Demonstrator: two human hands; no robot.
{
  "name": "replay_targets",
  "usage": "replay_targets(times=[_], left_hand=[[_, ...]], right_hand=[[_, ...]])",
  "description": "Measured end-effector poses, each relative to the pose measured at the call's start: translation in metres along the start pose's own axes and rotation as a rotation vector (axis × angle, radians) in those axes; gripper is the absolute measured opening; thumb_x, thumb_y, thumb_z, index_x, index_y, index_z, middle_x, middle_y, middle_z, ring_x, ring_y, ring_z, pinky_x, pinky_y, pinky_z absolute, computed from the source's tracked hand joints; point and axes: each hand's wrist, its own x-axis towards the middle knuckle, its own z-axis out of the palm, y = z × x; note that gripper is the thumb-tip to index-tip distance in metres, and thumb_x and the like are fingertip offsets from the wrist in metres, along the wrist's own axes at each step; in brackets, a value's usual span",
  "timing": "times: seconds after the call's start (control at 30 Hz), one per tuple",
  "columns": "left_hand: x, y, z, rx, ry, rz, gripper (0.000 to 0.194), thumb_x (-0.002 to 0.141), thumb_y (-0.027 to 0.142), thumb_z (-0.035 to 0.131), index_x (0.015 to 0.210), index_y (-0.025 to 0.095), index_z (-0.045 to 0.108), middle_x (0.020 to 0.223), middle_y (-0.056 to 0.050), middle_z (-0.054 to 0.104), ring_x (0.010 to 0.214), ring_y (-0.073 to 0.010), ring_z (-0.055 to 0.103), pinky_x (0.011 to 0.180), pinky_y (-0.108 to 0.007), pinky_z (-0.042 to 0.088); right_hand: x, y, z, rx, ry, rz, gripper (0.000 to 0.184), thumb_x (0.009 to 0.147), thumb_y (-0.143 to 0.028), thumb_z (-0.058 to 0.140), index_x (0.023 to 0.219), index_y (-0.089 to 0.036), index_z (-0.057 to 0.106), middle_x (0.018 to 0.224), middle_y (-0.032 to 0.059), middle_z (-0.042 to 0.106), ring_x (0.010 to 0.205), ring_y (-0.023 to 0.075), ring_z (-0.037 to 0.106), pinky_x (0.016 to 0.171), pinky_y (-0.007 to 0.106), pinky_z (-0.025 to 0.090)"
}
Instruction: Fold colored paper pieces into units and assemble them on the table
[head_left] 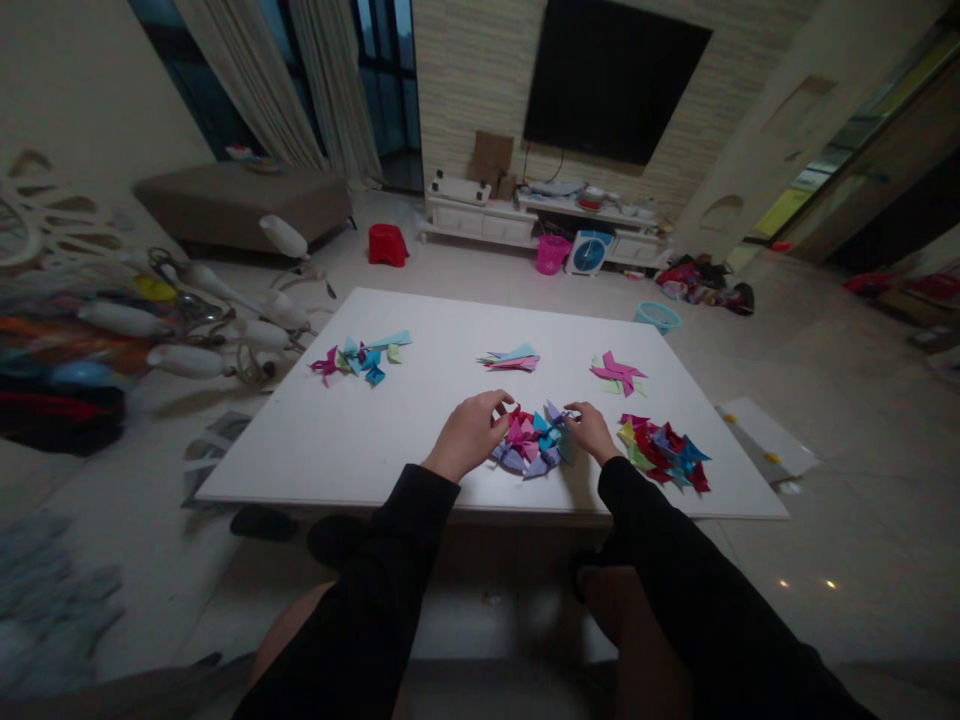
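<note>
A round cluster of folded paper pieces (534, 440) in pink, red, blue and lilac lies near the front edge of the white table (315, 450). At its left rim, my left hand (474, 432) has thumb and fingers curled about a red part. My right hand (592, 430) pinches a lilac folded point at the right rim. Fingertip contact is small and dim. To the right sits another colourful pile of folded paper (664, 455). Behind it lies a pink and green paper pinwheel shape (618, 373).
Flat folded paper strips (513, 358) lie at the table's middle back, and small loose paper pieces (360, 360) at its left. A lamp with white shades (255, 332) stands left of the table. On the floor are a blue basket (658, 317) and a red stool (387, 245).
</note>
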Motion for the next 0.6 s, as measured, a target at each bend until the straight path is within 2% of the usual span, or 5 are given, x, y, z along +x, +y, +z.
replay_targets(times=[0.13, 0.37, 0.5, 0.6], left_hand=[[0.0, 0.0, 0.0, 0.003, -0.01, -0.005, 0.025, 0.086, 0.016, 0.056, 0.108, 0.021, 0.068, 0.096, -0.003, 0.073, 0.076, -0.0159, 0.065, 0.074, -0.028, 0.051], [-0.001, 0.002, 0.001, 0.004, -0.034, -0.013, 0.024, 0.087, 0.016, 0.055, 0.107, 0.021, 0.068, 0.095, -0.004, 0.073, 0.076, -0.016, 0.065, 0.074, -0.028, 0.051], [-0.001, 0.003, 0.001, 0.014, -0.053, -0.018, 0.022, 0.088, 0.018, 0.055, 0.106, 0.021, 0.068, 0.094, -0.004, 0.073, 0.075, -0.016, 0.065, 0.073, -0.028, 0.05], [-0.001, 0.003, 0.002, 0.025, -0.062, -0.024, 0.022, 0.088, 0.018, 0.056, 0.106, 0.021, 0.069, 0.092, -0.004, 0.073, 0.075, -0.0158, 0.065, 0.073, -0.027, 0.051]], right_hand=[[0.0, 0.001, 0.001, 0.032, 0.025, 0.012, 0.037, 0.084, -0.016, 0.054, 0.119, -0.013, 0.066, 0.116, 0.0117, 0.066, 0.086, 0.0169, 0.064, 0.088, 0.031, 0.049], [-0.001, -0.005, -0.001, 0.041, 0.049, 0.021, 0.037, 0.078, -0.015, 0.055, 0.113, -0.016, 0.066, 0.116, 0.0102, 0.063, 0.09, 0.0185, 0.062, 0.088, 0.031, 0.049], [0.0, -0.015, -0.006, 0.041, 0.072, -0.011, 0.037, 0.076, -0.016, 0.055, 0.111, -0.015, 0.066, 0.119, 0.0132, 0.06, 0.105, 0.0246, 0.06, 0.097, 0.036, 0.047], [-0.001, -0.03, -0.01, 0.059, 0.106, -0.095, 0.036, 0.076, -0.015, 0.055, 0.111, -0.015, 0.065, 0.12, 0.014, 0.06, 0.116, 0.028, 0.056, 0.105, 0.04, 0.043]])
